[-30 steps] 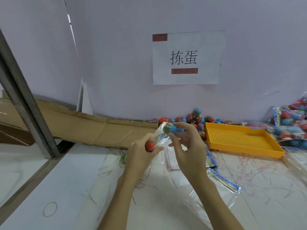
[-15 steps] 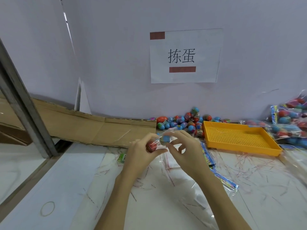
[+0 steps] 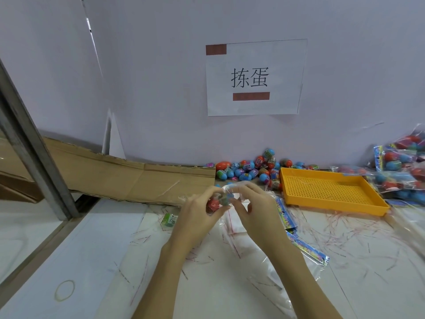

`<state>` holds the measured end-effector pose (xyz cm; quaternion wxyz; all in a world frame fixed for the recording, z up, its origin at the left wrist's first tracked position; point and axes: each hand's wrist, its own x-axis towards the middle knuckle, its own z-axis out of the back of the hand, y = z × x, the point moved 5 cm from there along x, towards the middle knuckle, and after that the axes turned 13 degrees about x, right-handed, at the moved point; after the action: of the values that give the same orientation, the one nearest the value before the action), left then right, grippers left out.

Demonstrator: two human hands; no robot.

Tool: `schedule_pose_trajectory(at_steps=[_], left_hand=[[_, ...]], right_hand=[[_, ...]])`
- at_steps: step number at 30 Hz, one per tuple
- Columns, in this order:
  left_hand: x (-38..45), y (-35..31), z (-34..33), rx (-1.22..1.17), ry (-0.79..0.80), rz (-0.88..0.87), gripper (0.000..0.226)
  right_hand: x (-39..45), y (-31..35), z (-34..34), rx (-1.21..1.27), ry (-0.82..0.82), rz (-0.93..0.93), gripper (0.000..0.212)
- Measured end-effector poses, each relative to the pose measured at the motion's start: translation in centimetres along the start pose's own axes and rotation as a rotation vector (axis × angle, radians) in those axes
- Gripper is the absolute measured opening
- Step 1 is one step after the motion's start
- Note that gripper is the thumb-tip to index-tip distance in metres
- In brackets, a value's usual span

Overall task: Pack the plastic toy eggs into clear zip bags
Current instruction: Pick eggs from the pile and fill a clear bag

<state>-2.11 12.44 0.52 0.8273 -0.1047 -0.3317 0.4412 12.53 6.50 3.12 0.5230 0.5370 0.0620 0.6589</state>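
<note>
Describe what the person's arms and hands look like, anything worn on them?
Both forearms are bare right to the bottom edge of the picture, with no sleeves showing. The left hand and right hand have no gloves, and no rings, watch or wristband can be seen.

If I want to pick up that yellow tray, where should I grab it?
Grab the yellow tray by its raised rim, probably the near long edge, coming from the front. It lies flat on the table and looks empty, and the floor is perforated mesh with nothing to hold. The far edge is crowded by the loose toy eggs, and filled bags sit along the right side.
</note>
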Motion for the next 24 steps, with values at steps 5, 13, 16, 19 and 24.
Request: schedule_pose_trajectory(at_steps=[5,13,16,19,24], left_hand=[[0.0,-0.2,0.3,0.003,0.000,-0.016,0.039],[-0.2,-0.6,0.8,0.074,-0.049,-0.029,0.046],[-0.2,-0.6,1.0,0.042,-0.029,-0.002,0.050],[-0.1,-0.6,0.8,-0.014,-0.019,0.024,0.052],[0.0,-0.3,0.6,-0.021,-0.003,0.070,0.050]], right_hand=[[-0.2,-0.5,0.0,0.041,0.084,-0.036,0.026],[-0.8,-0.2,-0.7,0.133,0.237,-0.191,0.047],[-0.9,0.1,-0.8,0.076,0.256,-0.153,0.042],[-0.8,0.0,-1.0,0.010,0.244,-0.131,0.027],[-0.6,-0.4,-1.1,-0.023,0.258,-0.116,0.015]])
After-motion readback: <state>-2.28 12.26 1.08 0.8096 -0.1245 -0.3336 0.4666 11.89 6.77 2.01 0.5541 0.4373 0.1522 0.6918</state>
